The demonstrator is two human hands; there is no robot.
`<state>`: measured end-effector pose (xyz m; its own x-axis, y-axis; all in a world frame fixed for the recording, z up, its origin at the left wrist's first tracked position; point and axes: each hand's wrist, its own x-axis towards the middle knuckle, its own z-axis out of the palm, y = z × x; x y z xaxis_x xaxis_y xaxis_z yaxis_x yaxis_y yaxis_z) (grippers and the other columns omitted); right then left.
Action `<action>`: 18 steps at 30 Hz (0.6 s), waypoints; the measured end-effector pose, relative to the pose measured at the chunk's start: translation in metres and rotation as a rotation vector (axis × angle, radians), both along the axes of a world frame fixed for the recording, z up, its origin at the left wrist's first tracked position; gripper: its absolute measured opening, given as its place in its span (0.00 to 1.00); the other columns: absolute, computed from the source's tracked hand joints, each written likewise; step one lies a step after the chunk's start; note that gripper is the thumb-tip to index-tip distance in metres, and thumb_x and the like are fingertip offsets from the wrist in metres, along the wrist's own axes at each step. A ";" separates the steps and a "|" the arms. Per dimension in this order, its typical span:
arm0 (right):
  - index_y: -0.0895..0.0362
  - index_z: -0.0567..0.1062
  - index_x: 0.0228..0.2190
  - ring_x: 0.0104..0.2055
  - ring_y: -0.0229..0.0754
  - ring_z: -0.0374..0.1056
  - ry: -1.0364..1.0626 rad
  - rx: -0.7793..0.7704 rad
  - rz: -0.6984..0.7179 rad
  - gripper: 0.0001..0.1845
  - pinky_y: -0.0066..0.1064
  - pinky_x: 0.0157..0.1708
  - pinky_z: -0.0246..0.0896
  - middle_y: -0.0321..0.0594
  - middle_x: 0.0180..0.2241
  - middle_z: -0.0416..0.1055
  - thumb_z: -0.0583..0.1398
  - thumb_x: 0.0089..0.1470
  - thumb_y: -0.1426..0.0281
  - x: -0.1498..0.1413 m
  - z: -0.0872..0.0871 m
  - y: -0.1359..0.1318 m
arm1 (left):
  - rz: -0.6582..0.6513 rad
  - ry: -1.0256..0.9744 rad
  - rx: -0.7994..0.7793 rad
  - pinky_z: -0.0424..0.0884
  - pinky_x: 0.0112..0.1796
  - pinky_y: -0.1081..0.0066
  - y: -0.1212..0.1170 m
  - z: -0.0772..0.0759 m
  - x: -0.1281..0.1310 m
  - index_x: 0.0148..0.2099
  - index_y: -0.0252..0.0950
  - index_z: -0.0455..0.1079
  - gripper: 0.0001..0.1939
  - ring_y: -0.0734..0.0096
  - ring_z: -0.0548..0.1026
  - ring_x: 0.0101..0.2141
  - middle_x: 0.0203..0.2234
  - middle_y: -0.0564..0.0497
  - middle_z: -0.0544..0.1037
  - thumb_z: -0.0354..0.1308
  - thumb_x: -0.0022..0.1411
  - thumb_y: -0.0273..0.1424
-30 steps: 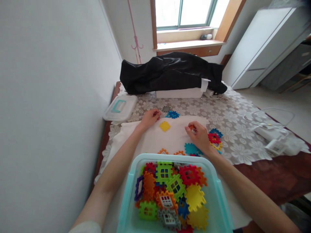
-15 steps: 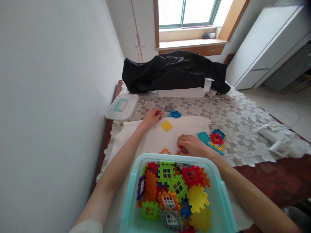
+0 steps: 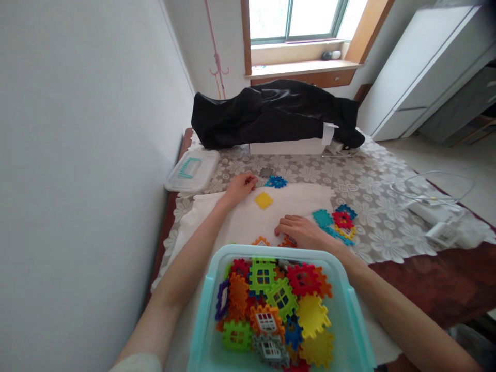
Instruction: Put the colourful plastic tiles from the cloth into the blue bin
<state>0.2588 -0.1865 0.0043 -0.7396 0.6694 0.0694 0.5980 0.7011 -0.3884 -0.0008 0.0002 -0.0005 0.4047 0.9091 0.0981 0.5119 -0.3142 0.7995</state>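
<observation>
My left hand (image 3: 241, 187) rests at the far left edge of the white cloth (image 3: 236, 227), its fingers curled together; whatever is in them, if anything, is hidden. Near it lie a grey toothed building piece (image 3: 266, 172), blue pieces (image 3: 277, 181) and a yellow piece (image 3: 264, 200). My right hand (image 3: 300, 230) is low over the cloth with its fingers stretched to the left. Just beneath it shows an orange window piece (image 3: 287, 242), partly hidden by the hand and box rim. Another orange piece (image 3: 261, 241) lies to its left.
A turquoise box (image 3: 352, 315) full of mixed toothed pieces stands close in front of me. Its clear lid (image 3: 194, 170) lies at the left. Several joined pieces (image 3: 343, 219) are at the right. A black-covered object (image 3: 279, 113) spans the back; a cable and plastic bag (image 3: 445, 222) lie far right.
My right hand has shifted slightly left and its fingers have straightened; the orange window piece that was within them now shows below the hand. My left hand has hardly moved.
</observation>
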 end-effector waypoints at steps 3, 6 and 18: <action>0.56 0.82 0.49 0.49 0.49 0.74 0.044 -0.018 0.027 0.12 0.40 0.51 0.63 0.47 0.46 0.80 0.67 0.69 0.62 0.000 -0.002 0.000 | 0.003 -0.013 0.005 0.65 0.32 0.70 0.000 -0.001 0.000 0.44 0.36 0.77 0.15 0.68 0.74 0.29 0.30 0.48 0.82 0.58 0.74 0.43; 0.55 0.83 0.50 0.50 0.49 0.73 0.056 -0.029 0.042 0.14 0.40 0.52 0.61 0.46 0.47 0.79 0.70 0.66 0.62 -0.001 -0.003 -0.001 | 0.008 -0.004 0.001 0.65 0.32 0.70 0.000 -0.001 0.000 0.45 0.36 0.77 0.16 0.68 0.74 0.28 0.30 0.48 0.83 0.58 0.74 0.43; 0.54 0.84 0.48 0.51 0.48 0.71 0.073 -0.044 0.047 0.10 0.39 0.52 0.60 0.45 0.47 0.79 0.71 0.65 0.68 -0.002 -0.006 -0.001 | 0.003 -0.023 -0.007 0.64 0.32 0.70 0.001 -0.003 0.001 0.43 0.36 0.76 0.15 0.69 0.72 0.28 0.30 0.48 0.82 0.58 0.73 0.43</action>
